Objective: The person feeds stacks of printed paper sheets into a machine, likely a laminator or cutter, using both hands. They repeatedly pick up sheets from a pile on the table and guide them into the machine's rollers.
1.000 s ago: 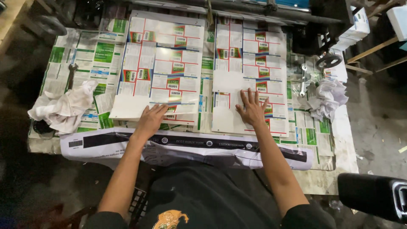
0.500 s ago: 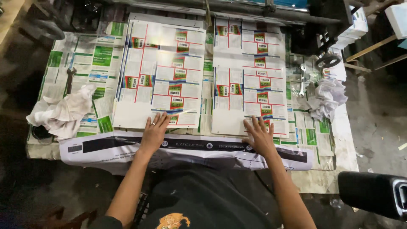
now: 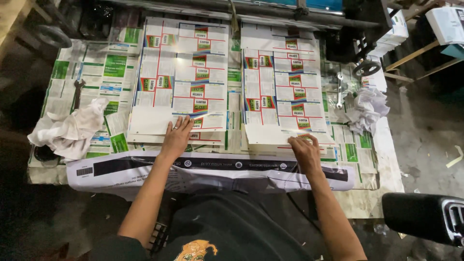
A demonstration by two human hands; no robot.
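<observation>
Both stacks sit nearer the person than half a second ago, their near edges drawn toward the desk's front; the hands have come back with them.

Head view, one camera only:

- Left hand (image 3: pixel 176 137): flat, fingers spread, palm down on the near edge of the left stack (image 3: pixel 181 79). Grip open, pressing rather than grasping; likely so the sheets slide as one block.
- Right hand (image 3: pixel 305 150): fingers bent over the near edge of the right stack (image 3: pixel 282 92), tips on the top sheet. Whether a sheet is pinched cannot be told.
- Stacks: printed carton sheets, white with red lines and green-red panels, side by side with a narrow gap between, far ends under the machine bar (image 3: pixel 270 12). Left stack's lowest sheets jut out blank at the near corner.
- Desk (image 3: pixel 386 169): lined with green-printed waste sheets, seemingly to protect the work.
- Strip (image 3: pixel 217 166): long black-and-white printed sheet draped over the front edge, just below both hands.
- Rag (image 3: pixel 72 128): crumpled, white, left of the left stack, apart from it.
- Spanner (image 3: pixel 77 92): dark, beyond the rag.
- Paper wad (image 3: pixel 365 108): crumpled, right of the right stack, with a second spanner (image 3: pixel 340 92) beside it.
</observation>
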